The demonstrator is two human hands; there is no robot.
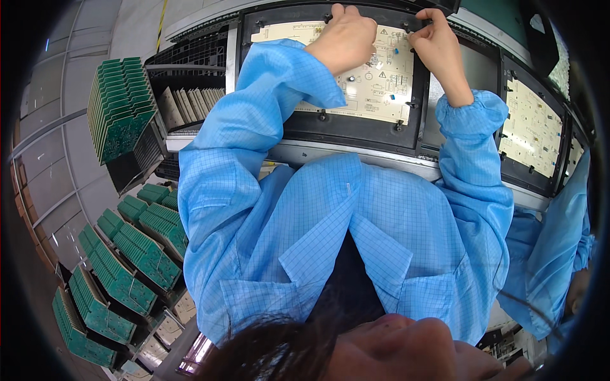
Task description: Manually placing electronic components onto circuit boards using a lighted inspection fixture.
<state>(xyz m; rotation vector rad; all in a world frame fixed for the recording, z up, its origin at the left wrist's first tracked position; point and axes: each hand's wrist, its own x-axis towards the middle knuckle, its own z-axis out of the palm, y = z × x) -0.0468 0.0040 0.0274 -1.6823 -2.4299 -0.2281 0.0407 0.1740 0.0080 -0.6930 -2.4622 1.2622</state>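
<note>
A cream-coloured circuit board (356,108) with printed markings and a few small blue parts lies in a black frame fixture (375,141). My left hand (346,39) rests over the far edge of the board, fingers curled beside a black clip there. What those fingertips hold, if anything, is hidden. At the far right corner of the board, my right hand (440,52) is bent in a C shape, thumb and forefinger apart. Its fingertips are beside another black clip (408,29) on the frame. More black clips stand along the near and right edges.
A second fixture with a cream board (532,127) stands to the right. Green circuit boards (124,108) are stacked in racks at the left, and more green boards (117,267) stand in rows lower left. Someone's blue sleeve (553,254) shows at far right.
</note>
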